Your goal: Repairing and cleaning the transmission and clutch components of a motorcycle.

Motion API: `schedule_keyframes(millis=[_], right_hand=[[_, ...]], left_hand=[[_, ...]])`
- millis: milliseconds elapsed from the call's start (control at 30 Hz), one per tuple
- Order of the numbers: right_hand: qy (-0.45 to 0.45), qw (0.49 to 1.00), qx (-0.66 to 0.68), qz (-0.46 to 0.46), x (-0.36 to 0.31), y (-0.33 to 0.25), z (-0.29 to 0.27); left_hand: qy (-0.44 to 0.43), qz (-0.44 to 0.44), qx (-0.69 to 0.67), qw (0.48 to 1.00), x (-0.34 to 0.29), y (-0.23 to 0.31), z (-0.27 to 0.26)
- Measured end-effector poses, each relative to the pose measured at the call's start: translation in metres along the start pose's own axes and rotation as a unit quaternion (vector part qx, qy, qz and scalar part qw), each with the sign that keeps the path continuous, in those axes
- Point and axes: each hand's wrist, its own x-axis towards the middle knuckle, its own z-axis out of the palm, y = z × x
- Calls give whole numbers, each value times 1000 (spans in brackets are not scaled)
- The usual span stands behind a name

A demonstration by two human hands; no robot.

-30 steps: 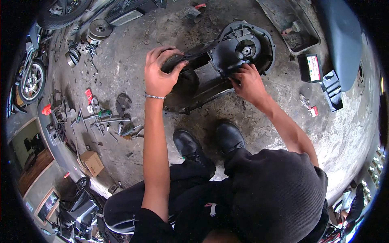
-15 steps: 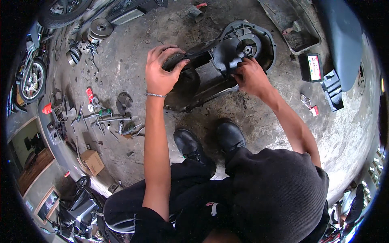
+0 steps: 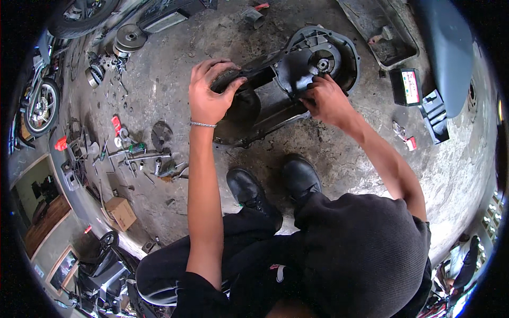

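- Fingers (image 3: 216, 64) of the left hand (image 3: 208, 99) clamp, thumb opposed, over the left rim of the casing (image 3: 283, 100); that raised wall should give sound purchase.
- Casing body lies on the floor (image 3: 344, 156) between the hands: probably heavy, stiff metal (its dark sheen suggests slippery grease).
- Fingers of the right hand (image 3: 330, 102) bunch near the hub (image 3: 323, 64); I cannot tell whether they pinch anything.

From where I stand, the long metal engine casing (image 3: 289, 79) looks black with a greyish sheen, the rough concrete floor (image 3: 339, 169) grey, blotched darker. The thin braided bracelet (image 3: 202, 125) is silver, the black cloth trousers (image 3: 164, 267) pale-piped, the square cardboard box (image 3: 121, 213) tan, the long smooth seat (image 3: 445, 53) slate-blue.
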Motion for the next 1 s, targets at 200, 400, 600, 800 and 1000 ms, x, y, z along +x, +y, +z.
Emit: schedule_keyframes(millis=[200, 400, 600, 800, 1000], right_hand=[[83, 997, -1, 2, -9, -17, 4], [34, 999, 3, -1, -9, -14, 13], [26, 998, 29, 41, -10, -9, 13], [21, 992, 85, 90, -16, -3, 14], [30, 983, 90, 155, -19, -9, 11]], left_hand=[[-5, 3, 0, 1000, 0, -1, 0], [-4, 7, -1, 1000, 2, 0, 1], [4, -3, -1, 1000, 0, 2, -1], [1, -1, -2, 1000, 1, 2, -1], [3, -7, 0, 1000, 0, 2, 1]])
